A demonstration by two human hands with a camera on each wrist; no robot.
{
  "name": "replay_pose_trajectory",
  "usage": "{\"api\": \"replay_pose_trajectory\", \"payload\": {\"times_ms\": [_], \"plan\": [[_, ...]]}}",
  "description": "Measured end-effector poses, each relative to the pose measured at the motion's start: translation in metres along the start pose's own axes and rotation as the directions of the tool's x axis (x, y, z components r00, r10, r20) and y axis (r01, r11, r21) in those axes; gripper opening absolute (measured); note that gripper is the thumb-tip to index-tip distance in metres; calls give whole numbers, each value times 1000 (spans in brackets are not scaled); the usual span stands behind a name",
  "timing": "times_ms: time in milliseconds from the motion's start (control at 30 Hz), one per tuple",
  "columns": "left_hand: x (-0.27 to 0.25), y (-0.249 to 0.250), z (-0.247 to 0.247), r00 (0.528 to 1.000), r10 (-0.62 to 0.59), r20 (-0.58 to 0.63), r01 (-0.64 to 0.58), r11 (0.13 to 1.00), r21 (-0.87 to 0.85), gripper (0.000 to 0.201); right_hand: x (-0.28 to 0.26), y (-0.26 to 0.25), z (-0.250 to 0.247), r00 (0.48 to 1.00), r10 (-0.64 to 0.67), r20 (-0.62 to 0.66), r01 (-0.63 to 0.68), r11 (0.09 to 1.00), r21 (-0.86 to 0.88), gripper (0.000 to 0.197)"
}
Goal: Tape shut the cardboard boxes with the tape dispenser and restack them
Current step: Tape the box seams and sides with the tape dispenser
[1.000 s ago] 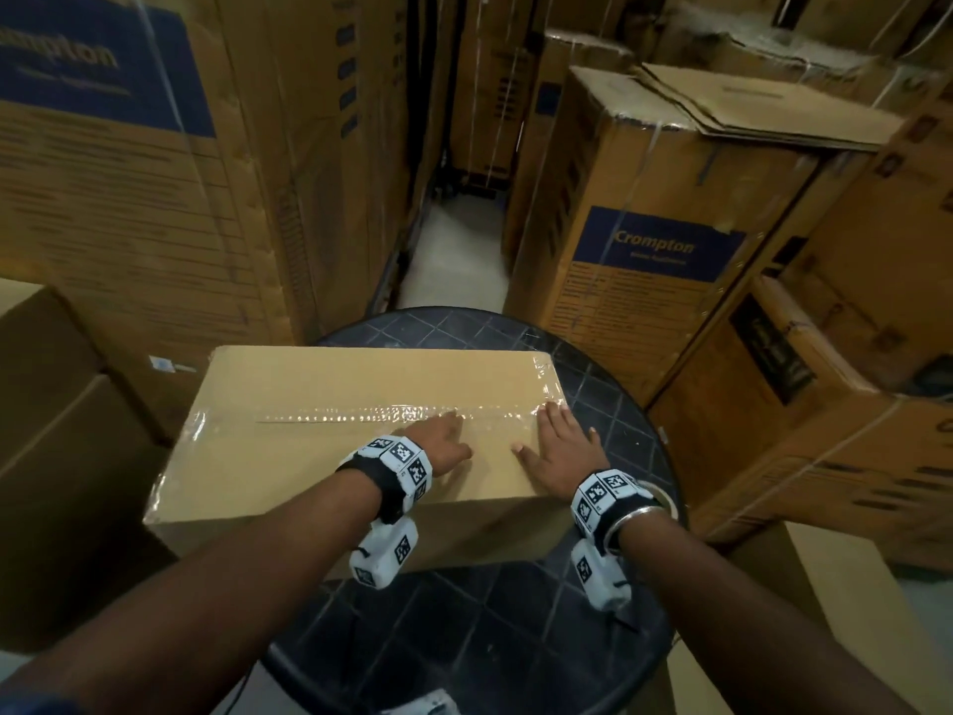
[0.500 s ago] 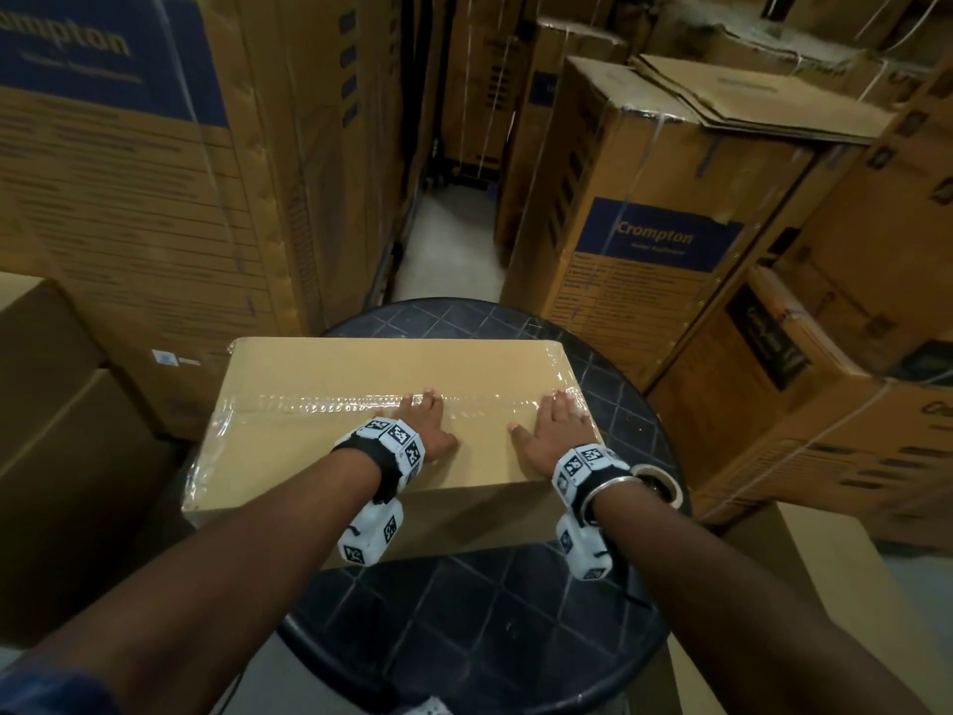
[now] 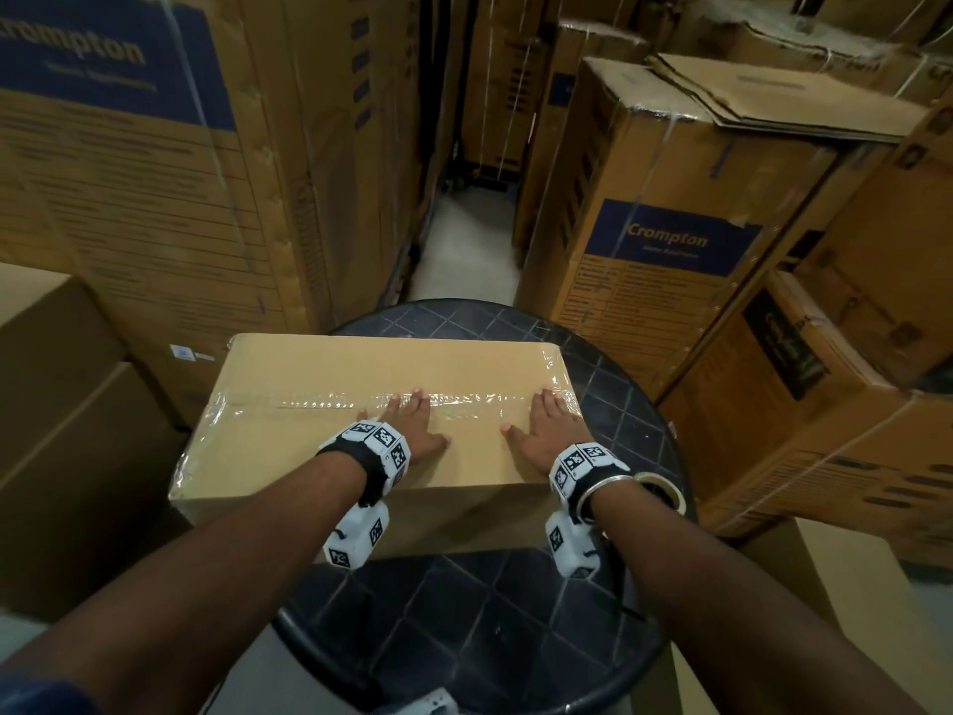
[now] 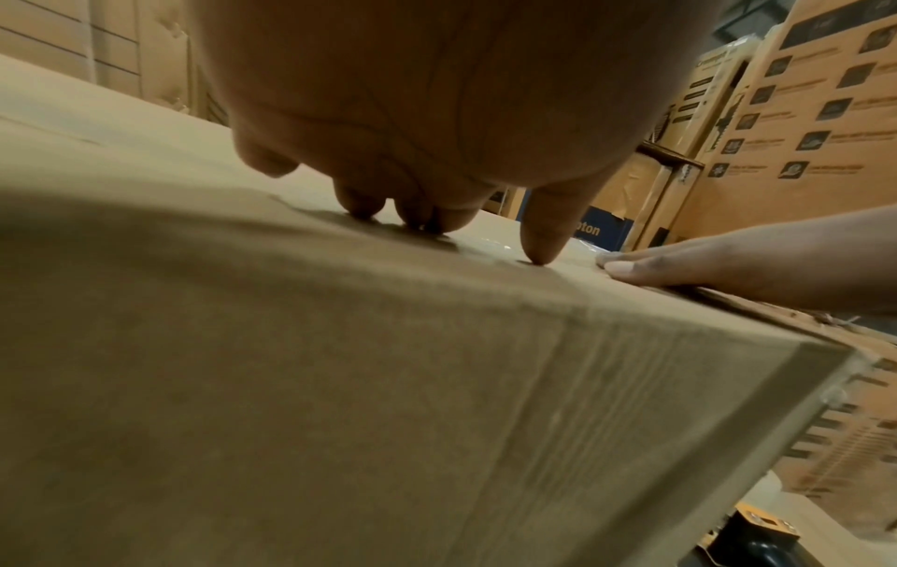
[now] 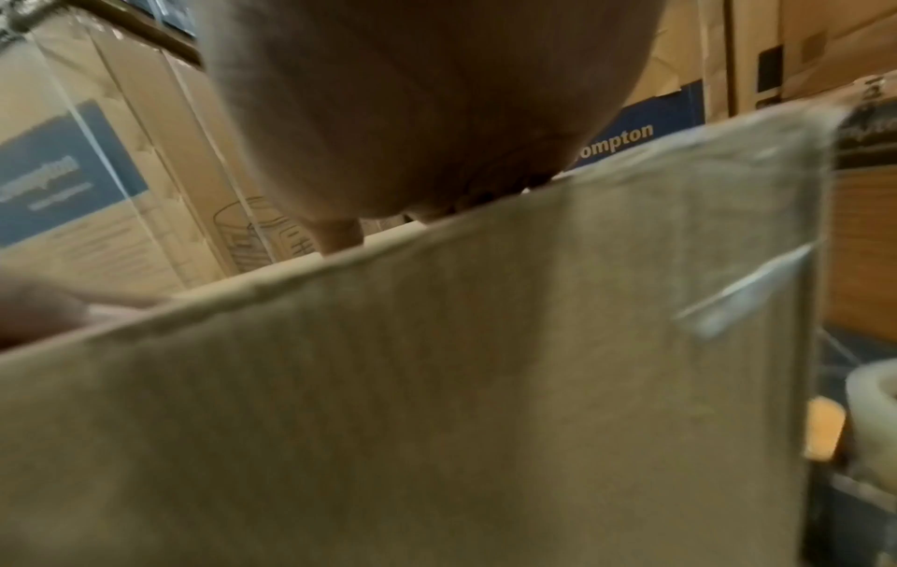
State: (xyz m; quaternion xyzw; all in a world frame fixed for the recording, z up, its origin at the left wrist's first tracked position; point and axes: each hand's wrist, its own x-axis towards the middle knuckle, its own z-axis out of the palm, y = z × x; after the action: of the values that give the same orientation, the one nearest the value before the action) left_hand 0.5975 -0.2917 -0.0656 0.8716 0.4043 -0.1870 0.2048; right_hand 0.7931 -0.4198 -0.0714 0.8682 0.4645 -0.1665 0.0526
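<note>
Hands flat on top of the box (image 3: 330,441), which sits on the round table (image 3: 464,627) toward its 10 o'clock side, overhanging the rim there. Left hand (image 3: 417,430) and right hand (image 3: 549,433) both lie with fingers straight, pressing the lid, gripping nothing; fingertips reach the clear tape strip (image 3: 319,402) along the centre seam. Left wrist view confirms fingertips (image 4: 538,245) touching cardboard.

Change over the last 1 s: box has slid toward the table's 9 o'clock and turned slightly, its long edge now squarer to the person; both hands stayed on the lid. The left hand's fingers have come onto the strip.

Reading: seam looks sealed, tape wrapping both ends; this is likely smoothing or positioning before lifting to restack.

Tape roll (image 3: 662,490) rests on the table at 3 o'clock, just beside the right wrist.
</note>
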Motion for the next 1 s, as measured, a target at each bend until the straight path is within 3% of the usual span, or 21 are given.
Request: {"api": "replay_pose_trajectory", "payload": {"times_ms": [300, 467, 667, 867, 1000], "plan": [[-25, -48, -6, 993, -117, -32, 115, 992, -52, 72, 4, 6, 6, 999, -39, -33, 38, 998, -43, 88], [-34, -79, -13, 990, -141, -2, 140, 985, 97, 70, 7, 5, 5, 1000, -22, -18, 22, 1000, -16, 88], [-36, -114, -22, 984, -176, -3, 176, 981, 80, 76, 10, -11, 1, 996, 76, -46, -76, 997, 7, 86], [-35, -132, -19, 996, -82, 34, 80, 996, 36, 81, 12, -41, 5, 973, 230, -29, -231, 973, -16, 78], [-32, -132, -14, 995, -89, 47, 88, 996, 8, 89, 7, -68, 10, 962, 271, -46, -269, 962, 46, 80]]}}
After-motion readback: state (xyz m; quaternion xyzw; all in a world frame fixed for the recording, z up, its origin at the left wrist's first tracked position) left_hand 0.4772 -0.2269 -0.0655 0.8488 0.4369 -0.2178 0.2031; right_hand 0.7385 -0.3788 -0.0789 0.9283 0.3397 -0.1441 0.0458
